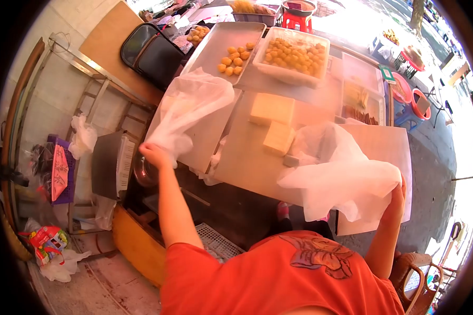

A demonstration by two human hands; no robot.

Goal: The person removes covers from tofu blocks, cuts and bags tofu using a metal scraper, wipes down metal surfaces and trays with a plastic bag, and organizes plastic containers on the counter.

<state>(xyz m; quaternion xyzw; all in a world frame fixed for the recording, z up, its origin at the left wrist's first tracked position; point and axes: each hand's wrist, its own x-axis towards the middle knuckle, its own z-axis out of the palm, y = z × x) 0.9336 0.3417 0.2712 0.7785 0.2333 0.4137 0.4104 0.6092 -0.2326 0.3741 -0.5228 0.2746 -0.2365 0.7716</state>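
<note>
My left hand (pixel 156 156) is closed on the gathered lower end of a thin white plastic sheet (pixel 194 100), which spreads up over the left of the table. At the right, my right hand (pixel 397 198) grips the edge of another thin white plastic sheet (pixel 347 181); its fingers are partly hidden by the folds. That sheet hangs over the table's front edge. Between the hands lie a large pale yellow block (pixel 272 108) and a smaller yellow block (pixel 278 138) touching it. A small grey object (pixel 290 160) sits at the sheet's edge.
Round yellow balls lie on a metal tray (pixel 210 42) and in a white plastic tub (pixel 294 76) at the back. Clear-lidded boxes (pixel 362 79) stand to the right. A black chair (pixel 150 55) and metal rack (pixel 89 105) are at left, a brown chair (pixel 418 273) at lower right.
</note>
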